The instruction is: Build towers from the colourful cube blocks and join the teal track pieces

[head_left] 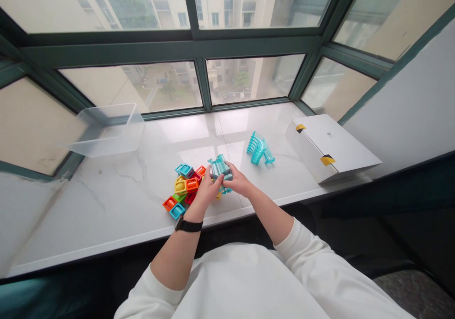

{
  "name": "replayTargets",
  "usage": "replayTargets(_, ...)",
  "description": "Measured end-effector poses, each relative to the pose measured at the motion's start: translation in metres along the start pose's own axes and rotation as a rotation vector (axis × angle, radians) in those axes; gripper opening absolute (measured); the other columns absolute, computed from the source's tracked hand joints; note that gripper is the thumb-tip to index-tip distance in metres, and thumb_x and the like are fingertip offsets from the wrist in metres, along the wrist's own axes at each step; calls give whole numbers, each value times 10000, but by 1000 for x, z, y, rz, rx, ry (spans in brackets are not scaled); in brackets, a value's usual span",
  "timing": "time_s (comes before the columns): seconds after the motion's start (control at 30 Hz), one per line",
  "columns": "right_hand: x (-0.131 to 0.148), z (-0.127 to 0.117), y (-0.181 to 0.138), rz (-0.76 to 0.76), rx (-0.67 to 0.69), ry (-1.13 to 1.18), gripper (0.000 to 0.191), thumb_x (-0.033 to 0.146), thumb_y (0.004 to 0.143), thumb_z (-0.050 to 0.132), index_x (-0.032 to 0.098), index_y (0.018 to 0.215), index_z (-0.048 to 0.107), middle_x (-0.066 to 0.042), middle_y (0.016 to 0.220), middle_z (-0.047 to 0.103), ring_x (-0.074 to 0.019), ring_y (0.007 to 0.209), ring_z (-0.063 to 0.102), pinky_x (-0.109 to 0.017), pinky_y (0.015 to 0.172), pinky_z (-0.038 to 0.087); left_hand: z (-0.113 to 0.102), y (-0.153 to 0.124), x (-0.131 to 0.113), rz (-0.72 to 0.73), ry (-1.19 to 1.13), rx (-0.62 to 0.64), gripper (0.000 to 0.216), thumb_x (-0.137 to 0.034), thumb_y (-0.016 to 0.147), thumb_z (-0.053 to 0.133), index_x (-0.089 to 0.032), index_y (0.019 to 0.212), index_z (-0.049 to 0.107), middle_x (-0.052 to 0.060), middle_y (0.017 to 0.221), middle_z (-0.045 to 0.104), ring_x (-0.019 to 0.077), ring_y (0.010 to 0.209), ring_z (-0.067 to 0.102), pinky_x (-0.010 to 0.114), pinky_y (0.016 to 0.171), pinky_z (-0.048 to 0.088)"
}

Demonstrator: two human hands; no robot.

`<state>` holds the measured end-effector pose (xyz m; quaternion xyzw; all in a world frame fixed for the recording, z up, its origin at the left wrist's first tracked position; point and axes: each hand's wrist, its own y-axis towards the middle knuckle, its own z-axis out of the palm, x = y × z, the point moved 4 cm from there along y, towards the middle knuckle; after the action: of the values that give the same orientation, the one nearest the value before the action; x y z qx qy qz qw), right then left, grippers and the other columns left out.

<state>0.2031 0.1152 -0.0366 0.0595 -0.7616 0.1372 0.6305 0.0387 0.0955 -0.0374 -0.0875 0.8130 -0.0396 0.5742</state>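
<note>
Between my two hands is a translucent teal plastic toy piece, held just above the ledge. My left hand, with a black watch on its wrist, is closed on the near left side of the piece. From the right, my right hand grips the same piece with thumb and fingers. Beside and partly behind my left hand lies a pile of colourful plastic blocks in red, orange, yellow, green and blue. Farther right, a curved teal ribbed piece rests on the ledge.
A clear plastic bin stands at the back left of the white marbled ledge. At the right is a white box with yellow-and-black tabs. Green-framed windows close off the far side.
</note>
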Motion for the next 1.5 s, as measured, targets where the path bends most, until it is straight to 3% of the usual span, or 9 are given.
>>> replayTargets(0.13,-12,23,2,19,21,9,857,224,776,804,284,1563,472,-58,1321,734,-257,1163,739,-413,1012,608,-16,-10,10,59,78,-41,804,-462,936,740,-198,1623,417,213,1596,551,359,1499,521,499,1246,398)
replayTargets(0.27,-14,33,5,55,22,12,856,247,769,827,288,1554,489,-38,1211,744,-248,1092,739,-391,962,610,-25,-12,8,60,231,-64,768,-361,992,634,-146,1664,331,227,1646,492,348,1533,488,511,1278,373)
replayTargets(0.47,-14,36,10,119,-8,2,848,257,770,824,281,1550,493,-36,1154,728,-238,1005,731,-378,885,618,-36,-13,5,38,374,-61,730,-322,996,584,-121,1660,357,234,1611,534,364,1476,553,504,1232,439)
replayTargets(0.8,-17,74,15,154,-17,138,708,333,790,850,277,1434,560,-14,1073,742,-229,982,740,-366,849,634,-69,-12,9,14,497,-115,667,-315,1006,560,-129,1630,412,221,1572,583,356,1445,584,486,1182,482)
replayTargets(0.93,-22,66,20,183,-101,77,696,358,788,856,277,1413,561,-23,1088,745,-226,959,740,-356,816,632,-66,-13,9,45,520,-123,691,-359,1001,585,-131,1628,404,223,1536,606,349,1403,611,472,1156,501)
replayTargets(1.2,-30,41,28,252,-167,172,544,310,796,824,288,1294,608,-15,1081,751,-203,962,733,-325,807,633,-36,-9,-8,132,706,-49,682,-362,965,631,-127,1587,475,240,1467,599,365,1299,651,468,1066,552)
replayTargets(1.37,-29,38,35,318,-30,273,489,271,805,778,269,1269,624,-26,1082,754,-206,913,743,-337,769,631,-31,-4,-10,164,775,-8,648,-400,974,638,-128,1551,530,227,1454,601,370,1322,632,470,1090,539)
replayTargets(1.43,-28,36,38,276,-19,221,491,242,798,764,259,1273,639,-33,1112,755,-212,946,743,-355,824,633,-33,-5,-8,185,794,-21,609,-405,977,641,-141,1521,569,217,1447,607,366,1313,633,473,1100,533)
replayTargets(1.5,-26,30,41,174,-101,58,482,208,782,755,254,1255,673,-43,1201,737,-217,1033,727,-370,936,615,-34,-7,-7,206,828,-33,558,-429,970,661,-165,1461,631,207,1447,610,369,1294,636,481,1100,532)
